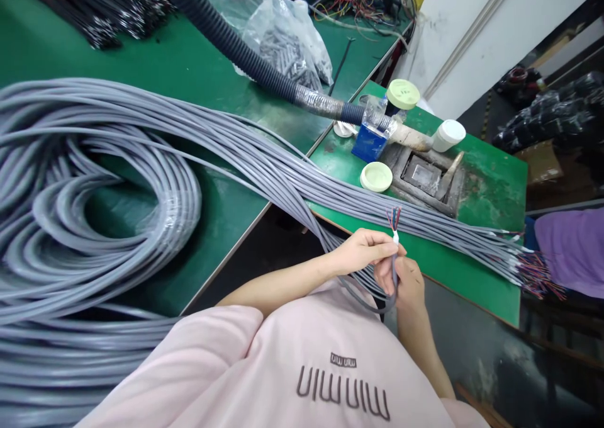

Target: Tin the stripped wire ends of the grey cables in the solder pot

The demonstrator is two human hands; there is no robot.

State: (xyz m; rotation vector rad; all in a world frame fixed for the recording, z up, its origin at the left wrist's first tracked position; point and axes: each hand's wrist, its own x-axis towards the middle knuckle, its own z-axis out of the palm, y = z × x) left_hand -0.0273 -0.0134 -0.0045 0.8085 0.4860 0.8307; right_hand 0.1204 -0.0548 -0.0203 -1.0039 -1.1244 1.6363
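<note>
My left hand (365,250) pinches a grey cable (394,270) just below its stripped end, where a white band (395,235) wraps it. Thin red, blue and dark wires (394,217) fan out above the band. Lower on the same cable, my right hand (408,282) is closed round the grey jacket. Both hands are close together in front of my chest, at the near edge of the green table. Behind them a long bundle of grey cables (349,195) runs across the table, its stripped wire ends (538,274) hanging past the right edge.
Coiled grey cables (174,208) fill the left. A ribbed hose (236,50) reaches toward a soldering pot (425,175). Around it stand a blue box (369,141), a white cup (449,135) and a pale lid (376,177). A plastic bag (292,44) lies behind; purple cloth (573,252) is at right.
</note>
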